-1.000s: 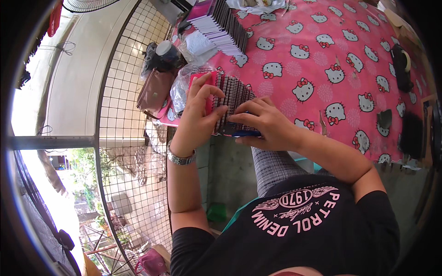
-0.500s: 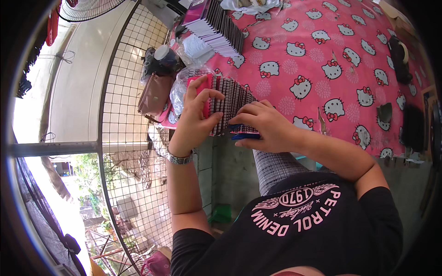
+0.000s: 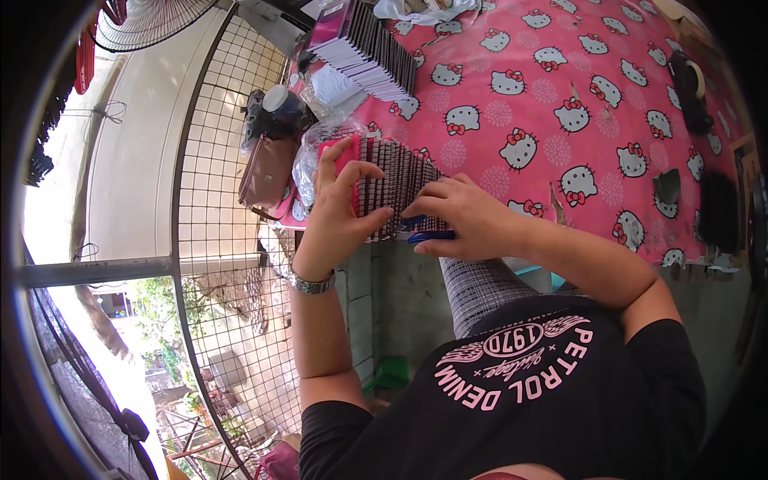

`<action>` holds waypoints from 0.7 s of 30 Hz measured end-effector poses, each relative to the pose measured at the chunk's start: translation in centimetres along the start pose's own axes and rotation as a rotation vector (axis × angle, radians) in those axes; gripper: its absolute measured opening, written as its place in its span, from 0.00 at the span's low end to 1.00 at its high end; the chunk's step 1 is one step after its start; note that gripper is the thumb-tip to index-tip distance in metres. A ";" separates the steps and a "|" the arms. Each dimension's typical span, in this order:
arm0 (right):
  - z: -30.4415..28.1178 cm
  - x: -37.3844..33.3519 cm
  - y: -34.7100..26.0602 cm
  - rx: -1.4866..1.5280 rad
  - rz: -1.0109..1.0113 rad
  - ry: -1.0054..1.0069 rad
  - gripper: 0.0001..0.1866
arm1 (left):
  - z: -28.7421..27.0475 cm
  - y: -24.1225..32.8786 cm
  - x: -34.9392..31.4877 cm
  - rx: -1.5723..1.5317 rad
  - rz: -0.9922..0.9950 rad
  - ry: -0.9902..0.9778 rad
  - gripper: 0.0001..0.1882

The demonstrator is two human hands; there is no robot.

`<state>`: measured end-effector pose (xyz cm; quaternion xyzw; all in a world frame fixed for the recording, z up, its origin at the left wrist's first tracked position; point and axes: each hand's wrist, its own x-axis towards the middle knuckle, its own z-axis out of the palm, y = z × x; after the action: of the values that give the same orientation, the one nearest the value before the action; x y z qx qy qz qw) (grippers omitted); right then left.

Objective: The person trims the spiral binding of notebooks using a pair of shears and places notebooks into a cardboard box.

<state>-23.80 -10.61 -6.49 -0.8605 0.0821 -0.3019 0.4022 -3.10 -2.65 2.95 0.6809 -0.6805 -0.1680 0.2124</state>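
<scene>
Wire fan (image 3: 152, 20): upper L, beyond the table (image 3: 480, 148), beside wire grille (image 3: 228, 104). Brown pouch (image 3: 266, 172): at table's L edge, adj. to grille. Jar (image 3: 282, 102) w/ pale lid: same edge, beyond pouch. Clear plastic bag (image 3: 306, 172): crumpled, btwn pouch and L hand (image 3: 332, 212). L hand: metal-band watch (image 3: 314, 284) on wrist; open pos., fingers curved on pink cover (image 3: 346, 156), thumb set apart from index and pointing R over the wire-bound stack (image 3: 392, 172); not clamped. Stack: at table's near edge, close to near L corner; pink cover on its L side, dk wire spines in rows fanning R. Purple-topped stack of books (image 3: 360, 56), blk bindings facing R: twd far L corner, well apart from hands. White bag (image 3: 428, 11): at far edge. Blue hand tool (image 3: 432, 236): at R side of stack, near edge; clamped in R hand (image 3: 464, 218), fingers above, thumb below. Tool tip hidden; can't tell if it grips a wire. Hands: near each other, not joined. Table cover: pink, cat-face print, torn in spots. Dk flat piece (image 3: 667, 188): near R edge. Blk item (image 3: 686, 92) w/ pale ring: along R edge, farther back. Blk bristly item (image 3: 718, 210): near R corner
</scene>
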 end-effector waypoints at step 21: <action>-1.2 0.4 0.4 0.461 0.473 -0.416 0.22 | 0.3 0.5 0.2 0.190 0.015 0.001 0.28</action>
<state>-24.10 -11.79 -6.01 -0.7476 0.1248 -0.0307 0.6516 -3.67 -2.83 2.91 0.6928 -0.6985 -0.1008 0.1482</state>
